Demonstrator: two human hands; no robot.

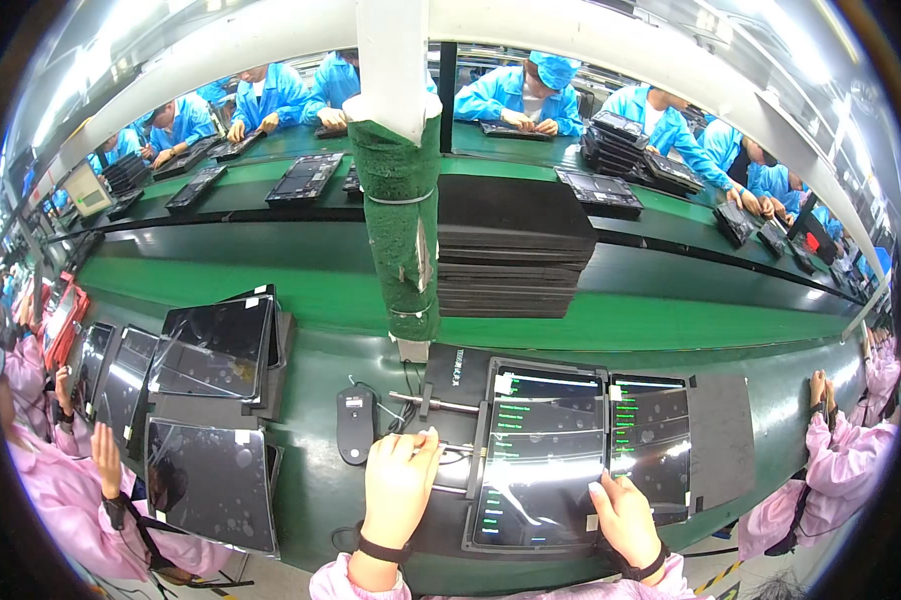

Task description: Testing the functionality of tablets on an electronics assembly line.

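Observation:
My left hand (402, 488) is closed at the left side of a black test fixture (456, 372). Its fingers are round the near end of a dark crossbar handle (426, 398) fitted with metal rods; the grip itself is partly hidden. In the fixture lies a lit tablet screen (540, 460) with green lines of text on black. My right hand (628, 522) grips this screen's right edge near its lower corner, thumb on the glass, the other fingers partly hidden. Beside it is a second lit screen (650, 440) with similar green text.
A black mouse (354, 426) with a cable lies left of the fixture. Farther left are stacked dark screens (210, 350). A green-wrapped post (400, 220) stands ahead, beside a tall stack of black foam sheets (510, 240). Co-workers in blue (525, 95) and pink (850, 455) sit around.

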